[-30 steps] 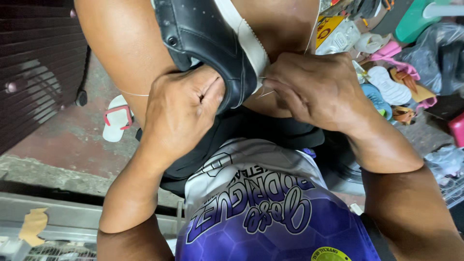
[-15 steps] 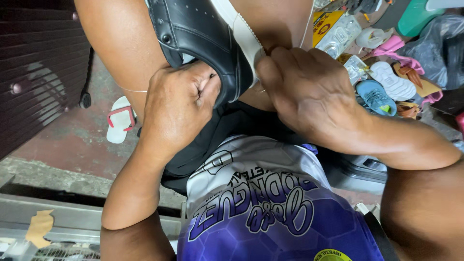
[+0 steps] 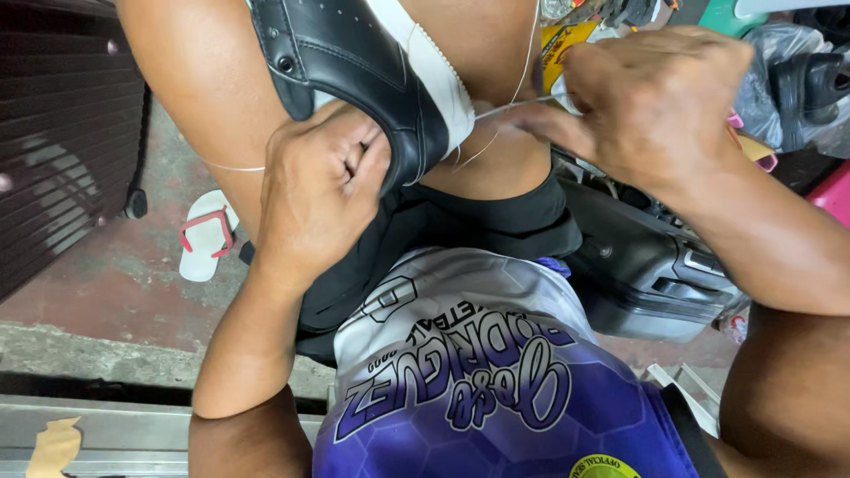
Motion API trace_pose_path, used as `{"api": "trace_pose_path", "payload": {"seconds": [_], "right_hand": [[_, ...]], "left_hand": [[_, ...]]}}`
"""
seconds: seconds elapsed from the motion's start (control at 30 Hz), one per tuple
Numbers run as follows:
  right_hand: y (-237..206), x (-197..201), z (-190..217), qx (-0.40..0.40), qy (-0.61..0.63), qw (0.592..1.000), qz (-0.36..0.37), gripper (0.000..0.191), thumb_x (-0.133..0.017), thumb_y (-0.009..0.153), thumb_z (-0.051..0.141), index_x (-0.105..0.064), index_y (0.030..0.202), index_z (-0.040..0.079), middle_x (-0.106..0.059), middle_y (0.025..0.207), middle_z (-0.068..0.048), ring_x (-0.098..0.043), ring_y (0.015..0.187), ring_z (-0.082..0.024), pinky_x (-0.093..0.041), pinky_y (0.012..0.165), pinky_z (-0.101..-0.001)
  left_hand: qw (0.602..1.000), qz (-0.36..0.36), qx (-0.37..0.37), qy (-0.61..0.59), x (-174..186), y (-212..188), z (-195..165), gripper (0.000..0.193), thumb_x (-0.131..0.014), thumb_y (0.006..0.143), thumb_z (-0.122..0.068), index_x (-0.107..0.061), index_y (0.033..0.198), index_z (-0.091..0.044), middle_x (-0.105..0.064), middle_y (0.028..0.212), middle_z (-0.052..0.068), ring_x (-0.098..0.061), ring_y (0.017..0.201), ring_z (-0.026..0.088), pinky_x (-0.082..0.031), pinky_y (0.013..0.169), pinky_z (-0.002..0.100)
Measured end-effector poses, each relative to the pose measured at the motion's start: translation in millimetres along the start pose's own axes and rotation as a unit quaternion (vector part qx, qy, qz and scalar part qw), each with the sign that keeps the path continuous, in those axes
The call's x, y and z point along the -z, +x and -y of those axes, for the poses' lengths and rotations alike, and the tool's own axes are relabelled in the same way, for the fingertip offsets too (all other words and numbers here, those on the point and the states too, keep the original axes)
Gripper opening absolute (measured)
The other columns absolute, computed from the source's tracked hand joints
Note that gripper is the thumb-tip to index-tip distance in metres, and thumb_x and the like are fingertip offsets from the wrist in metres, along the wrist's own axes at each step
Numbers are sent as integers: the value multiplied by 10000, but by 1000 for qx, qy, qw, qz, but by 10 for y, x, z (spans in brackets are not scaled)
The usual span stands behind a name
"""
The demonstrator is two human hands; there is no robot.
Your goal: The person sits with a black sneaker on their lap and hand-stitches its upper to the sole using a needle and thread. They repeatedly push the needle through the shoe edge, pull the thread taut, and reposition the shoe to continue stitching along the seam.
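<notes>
A black leather shoe (image 3: 354, 62) with a white sole (image 3: 431, 64) rests between my bare knees, heel end toward me. My left hand (image 3: 314, 190) grips the heel of the shoe, fingers curled around its edge. My right hand (image 3: 651, 102) is to the right of the shoe, its fingers pinched on a thin pale thread (image 3: 496, 111) that runs taut from the sole. More of the thread loops across my left thigh (image 3: 232, 166).
A white flip-flop with red straps (image 3: 205, 235) lies on the reddish floor at left. A dark corrugated shutter (image 3: 62, 133) fills the far left. A black case (image 3: 646, 265) sits under my right arm. Bags and shoes (image 3: 801, 80) pile up at top right.
My right hand has pulled away from the sole to the right and upward, drawing the thread taut. My left hand keeps its grip on the heel.
</notes>
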State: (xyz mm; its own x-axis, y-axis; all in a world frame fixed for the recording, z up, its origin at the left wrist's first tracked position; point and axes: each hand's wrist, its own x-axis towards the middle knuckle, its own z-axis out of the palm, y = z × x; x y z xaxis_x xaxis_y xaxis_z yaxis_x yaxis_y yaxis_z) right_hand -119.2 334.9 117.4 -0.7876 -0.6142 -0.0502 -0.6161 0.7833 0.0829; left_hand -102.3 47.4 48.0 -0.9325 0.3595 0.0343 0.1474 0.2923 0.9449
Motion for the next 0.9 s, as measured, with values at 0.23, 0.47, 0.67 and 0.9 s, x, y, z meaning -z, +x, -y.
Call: {"api": "trace_pose_path", "payload": {"seconds": [0.23,0.47,0.67,0.9], "right_hand": [[-422,-81,-199,-31,118,992,-38,421,-719,1066,458,-662,877,87,-612,786,-53,-623,733,-251,-458,709,-347],[-317,-19,-45,-24,158,986,-49,489,-803,919,460,-617,675,79,-544,612,-67,-586,579,-292,-438,578,-406],[-148,-102,-23,40,191,978,-68,449,-794,850,542,-688,781,111,-622,703,-53,-630,589,-230,-458,533,-367],[-271,-543,356,14,347,931,-108,498,-802,940,385,-626,1231,21,-693,1089,-124,-701,878,-284,-561,741,-369]], "left_hand": [[962,-266,23,52,-198,-184,-309,163,-698,907,42,-661,1061,1,-611,1030,130,-465,565,168,-409,548,316],[929,-99,-202,293,-400,8,-616,218,-870,867,-173,-753,1023,-74,-678,1069,57,-560,780,221,-485,630,316],[972,-55,-132,184,-476,86,-520,124,-789,976,-67,-698,1055,-39,-676,1030,79,-619,897,258,-519,786,342],[941,-73,154,-291,-266,-35,-500,315,-566,1069,1,-535,1382,1,-661,848,55,-590,657,64,-464,612,190]]}}
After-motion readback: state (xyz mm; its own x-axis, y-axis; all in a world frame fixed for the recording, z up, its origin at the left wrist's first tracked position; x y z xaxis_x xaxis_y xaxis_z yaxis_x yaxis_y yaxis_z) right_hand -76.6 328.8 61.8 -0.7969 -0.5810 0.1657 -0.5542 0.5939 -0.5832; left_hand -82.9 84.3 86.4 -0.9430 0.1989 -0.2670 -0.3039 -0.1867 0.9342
